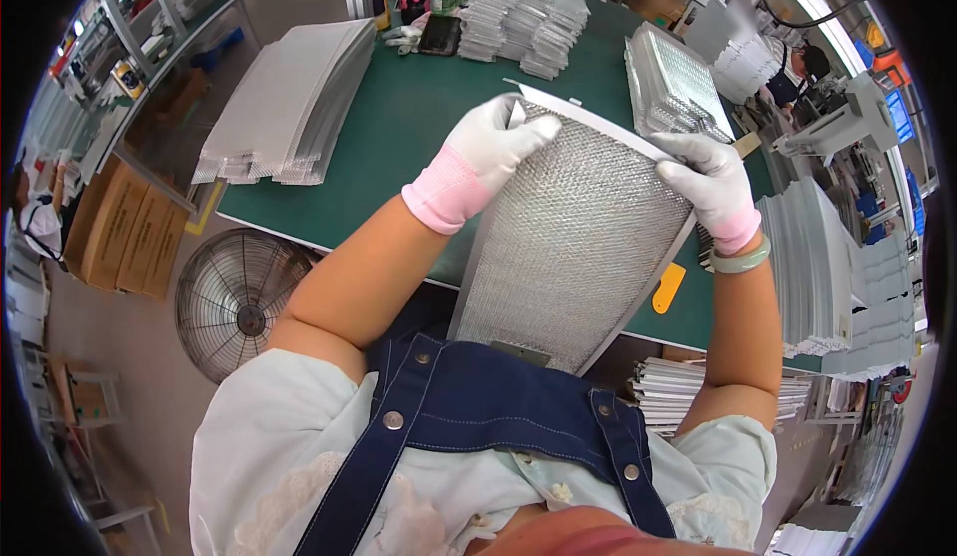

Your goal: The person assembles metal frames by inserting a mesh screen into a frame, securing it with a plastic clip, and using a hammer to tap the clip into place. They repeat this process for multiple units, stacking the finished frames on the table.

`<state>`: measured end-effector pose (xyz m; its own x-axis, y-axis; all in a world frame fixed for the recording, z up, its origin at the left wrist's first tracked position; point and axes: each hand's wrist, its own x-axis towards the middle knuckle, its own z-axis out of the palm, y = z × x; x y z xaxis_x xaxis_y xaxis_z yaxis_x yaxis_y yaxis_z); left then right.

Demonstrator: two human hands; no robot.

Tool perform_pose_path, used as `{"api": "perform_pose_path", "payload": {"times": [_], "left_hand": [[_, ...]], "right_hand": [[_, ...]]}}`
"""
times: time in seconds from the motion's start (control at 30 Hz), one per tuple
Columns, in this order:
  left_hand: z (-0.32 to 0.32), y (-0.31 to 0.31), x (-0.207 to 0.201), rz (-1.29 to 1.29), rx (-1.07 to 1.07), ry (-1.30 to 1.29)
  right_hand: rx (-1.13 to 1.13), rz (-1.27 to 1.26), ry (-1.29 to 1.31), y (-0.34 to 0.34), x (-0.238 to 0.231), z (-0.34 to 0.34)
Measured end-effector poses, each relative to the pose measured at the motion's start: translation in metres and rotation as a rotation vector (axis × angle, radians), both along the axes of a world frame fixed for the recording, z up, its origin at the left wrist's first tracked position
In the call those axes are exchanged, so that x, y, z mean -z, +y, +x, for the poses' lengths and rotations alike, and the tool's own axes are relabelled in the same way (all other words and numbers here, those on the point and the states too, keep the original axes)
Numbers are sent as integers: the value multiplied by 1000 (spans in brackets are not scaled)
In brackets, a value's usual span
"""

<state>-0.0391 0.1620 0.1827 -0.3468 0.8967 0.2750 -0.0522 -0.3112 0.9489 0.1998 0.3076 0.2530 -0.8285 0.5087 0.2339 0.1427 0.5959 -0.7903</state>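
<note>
In front of me a rectangular silver mesh filter panel (578, 227) is held tilted, its near end close to my apron and its far end raised over the green table. A pale frame strip (598, 125) runs along its far edge. My left hand (488, 152), in a white glove with a pink cuff, is closed on the far left corner, thumb on the mesh side. My right hand (710, 182), gloved alike, grips the far right corner. Below it on the table lies a flat yellow hand tool (669, 288), perhaps a scraper.
The green table (399, 147) carries a stack of pale sheets (289, 97) at left, stacked silver panels (523, 12) at the back, and mesh panels (678, 77) at back right. More stacked frames (812, 267) stand at right. A floor fan (244, 302) is at left. Another person (797, 67) is at far right.
</note>
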Motion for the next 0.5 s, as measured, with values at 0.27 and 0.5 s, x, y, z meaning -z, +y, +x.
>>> {"api": "perform_pose_path", "payload": {"times": [0.27,0.5], "left_hand": [[16,2,-3,301,-641,406],[13,6,10,489,-835,739]], "right_hand": [[22,40,66,0,6,7],[59,57,39,-5,10,11]]}}
